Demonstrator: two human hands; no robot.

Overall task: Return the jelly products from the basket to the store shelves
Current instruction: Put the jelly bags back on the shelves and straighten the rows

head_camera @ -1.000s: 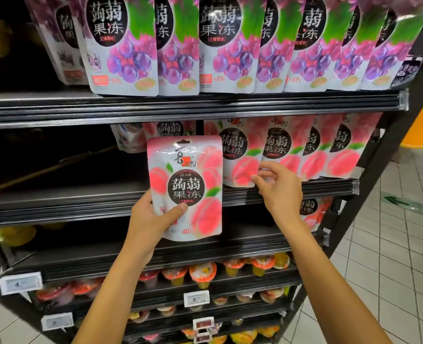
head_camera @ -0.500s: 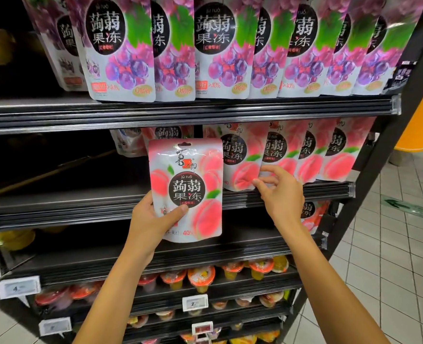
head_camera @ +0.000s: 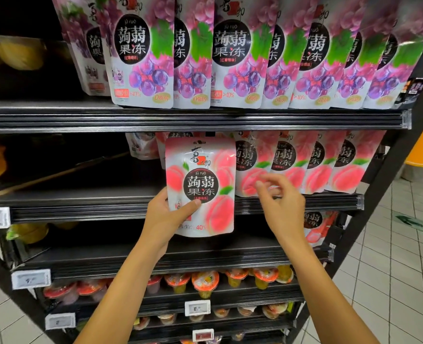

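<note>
Left hand (head_camera: 167,217) grips the peach jelly pouch (head_camera: 200,186) upright; right hand (head_camera: 281,204), fingers loose, hovers beside it before the shelved peach pouches (head_camera: 302,162).

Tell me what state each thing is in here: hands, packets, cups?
held peach pouch: upright, off the shelf.
left hand: grips that pouch's lower left.
right hand: fingers loosely curled, holding nothing.
shelved peach pouches: standing in a row.
grape pouches: standing, overlapping, one shelf up.
jelly cups: lidded, on a lower shelf.

Glossy plastic peach pouch (head_camera: 200,187) – crinkled sheen, matt black ribbed shelf edge (head_camera: 180,120), glazed floor tiles (head_camera: 389,281)
</note>
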